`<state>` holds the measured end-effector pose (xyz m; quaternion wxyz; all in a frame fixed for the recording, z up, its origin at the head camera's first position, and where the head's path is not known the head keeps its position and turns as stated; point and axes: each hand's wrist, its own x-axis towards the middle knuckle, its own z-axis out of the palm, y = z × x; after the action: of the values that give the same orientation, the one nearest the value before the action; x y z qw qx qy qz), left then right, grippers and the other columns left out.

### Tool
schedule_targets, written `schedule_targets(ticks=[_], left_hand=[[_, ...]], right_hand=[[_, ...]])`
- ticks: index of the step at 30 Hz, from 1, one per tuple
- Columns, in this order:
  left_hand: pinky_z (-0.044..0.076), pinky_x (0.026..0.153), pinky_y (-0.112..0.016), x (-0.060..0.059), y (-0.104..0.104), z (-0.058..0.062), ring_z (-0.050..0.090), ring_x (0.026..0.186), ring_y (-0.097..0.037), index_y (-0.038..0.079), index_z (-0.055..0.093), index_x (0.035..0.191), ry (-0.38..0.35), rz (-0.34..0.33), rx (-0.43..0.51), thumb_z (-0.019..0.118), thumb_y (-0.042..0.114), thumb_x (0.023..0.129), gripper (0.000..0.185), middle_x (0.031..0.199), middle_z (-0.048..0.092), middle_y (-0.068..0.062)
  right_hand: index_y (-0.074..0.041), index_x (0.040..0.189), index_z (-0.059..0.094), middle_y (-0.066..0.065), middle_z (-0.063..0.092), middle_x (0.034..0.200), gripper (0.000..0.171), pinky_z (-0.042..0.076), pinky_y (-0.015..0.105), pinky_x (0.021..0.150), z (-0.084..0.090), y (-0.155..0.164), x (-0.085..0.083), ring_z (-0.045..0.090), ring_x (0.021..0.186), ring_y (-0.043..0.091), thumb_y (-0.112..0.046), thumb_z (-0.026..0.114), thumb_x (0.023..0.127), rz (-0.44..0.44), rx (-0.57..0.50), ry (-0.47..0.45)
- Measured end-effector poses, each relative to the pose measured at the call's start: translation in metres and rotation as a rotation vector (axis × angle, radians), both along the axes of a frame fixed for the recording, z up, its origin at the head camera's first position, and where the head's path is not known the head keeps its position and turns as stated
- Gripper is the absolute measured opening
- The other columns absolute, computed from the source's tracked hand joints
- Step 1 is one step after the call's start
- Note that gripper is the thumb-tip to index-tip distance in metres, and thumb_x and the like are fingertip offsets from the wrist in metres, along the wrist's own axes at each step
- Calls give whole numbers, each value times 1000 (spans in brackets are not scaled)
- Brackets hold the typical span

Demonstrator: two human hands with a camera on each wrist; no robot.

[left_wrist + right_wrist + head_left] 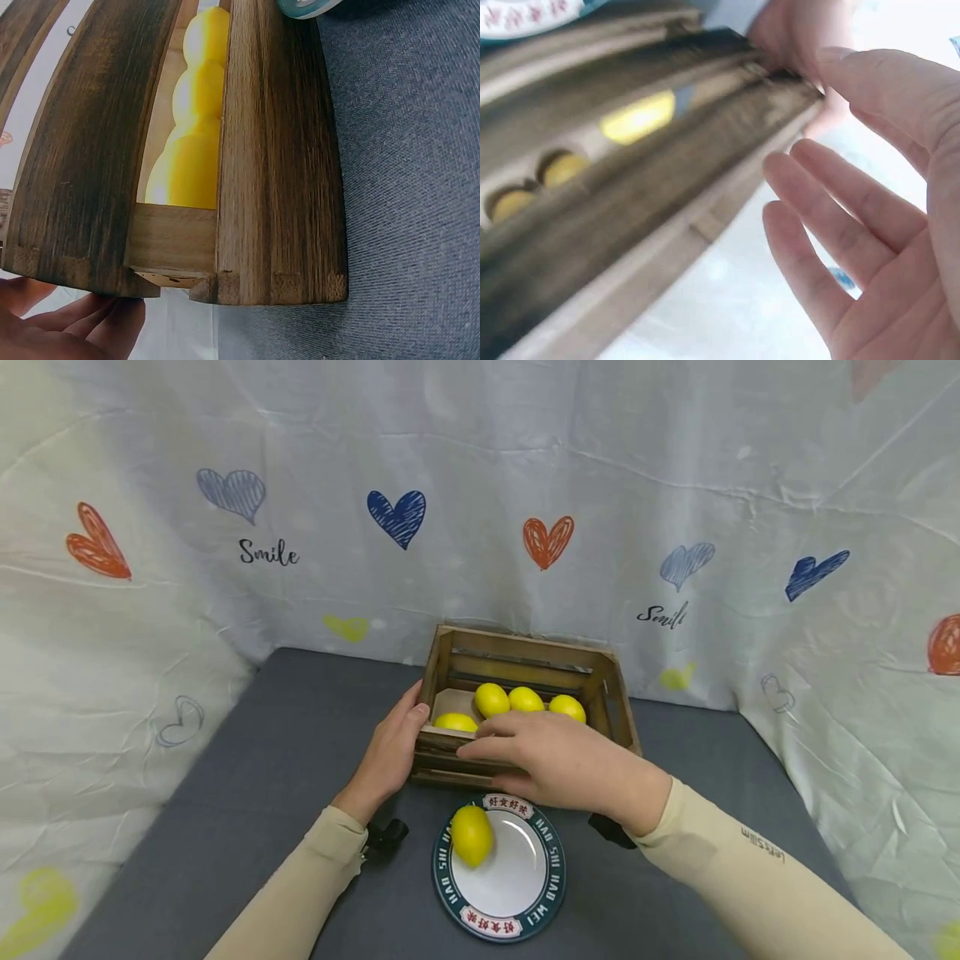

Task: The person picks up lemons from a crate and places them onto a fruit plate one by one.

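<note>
- Right now the wooden crate (pixel 525 677) sits on the grey table (pixel 247 777), just behind a plate (pixel 525 877) that carries one lemon (pixel 471 835).
- Four more lemons (pixel 525 699) lie inside the crate, near its front and middle.
- Judging by the slats, the crate is stiff and rough enough not to slip, though the loose fruit would roll if it tips; the side walls or front rail look like the firmest places to hold.
- Her left hand (pixel 390 752) wraps the crate's left front corner, thumb on the top edge.
- Her right hand (pixel 558 760) hovers over the front rail with fingers straight and slightly spread, holding nothing; whether it touches the wood I cannot tell.
</note>
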<state>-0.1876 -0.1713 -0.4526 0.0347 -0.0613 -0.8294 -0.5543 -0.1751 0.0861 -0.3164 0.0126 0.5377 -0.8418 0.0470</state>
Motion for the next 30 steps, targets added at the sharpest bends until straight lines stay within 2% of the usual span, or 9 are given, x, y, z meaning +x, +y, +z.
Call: schedule_targets(ticks=[5,9,14,20,25,30], left_hand=[[21,134,-66,-1,-1,1,23,167,-36,18,19,175,-4,0,0,26,58,116,72,181,23,-10],[21,133,-66,-1,-2,0,23,168,-35,21,19,175,-17,-4,9,26,58,116,71,181,23,-8],[23,133,-66,1,-2,-1,26,167,-35,22,20,175,-15,-2,5,27,55,116,68,180,26,-8],[24,132,-66,2,-2,0,28,166,-35,20,23,174,12,-9,11,28,54,117,67,179,28,-8],[25,131,-68,3,-1,-2,28,166,-37,21,22,174,-9,-14,17,28,56,116,68,180,27,-7],[27,130,-68,2,-2,-1,29,165,-36,23,23,174,7,-13,24,29,54,117,65,179,29,-6]], right_hand=[[-25,141,73,-4,72,135,44,63,31,94,16,-4,-22,72,111,12,-24,84,98,-28,-66,10],[-27,139,74,-6,71,134,42,63,32,97,19,-8,-40,70,111,12,-25,83,98,-82,-61,-35],[-28,142,72,-4,69,141,45,60,41,108,13,-15,-61,69,125,18,-26,82,99,-158,14,-105],[-28,144,71,-3,68,144,44,55,45,115,1,-25,-84,67,131,21,-25,78,101,-214,77,-171],[-27,146,69,-2,67,149,45,51,48,120,-7,-35,-100,63,138,24,-25,77,102,-213,126,-228],[-25,145,70,-2,69,147,45,53,46,117,-10,-43,-114,64,138,23,-28,77,101,-179,165,-245]])
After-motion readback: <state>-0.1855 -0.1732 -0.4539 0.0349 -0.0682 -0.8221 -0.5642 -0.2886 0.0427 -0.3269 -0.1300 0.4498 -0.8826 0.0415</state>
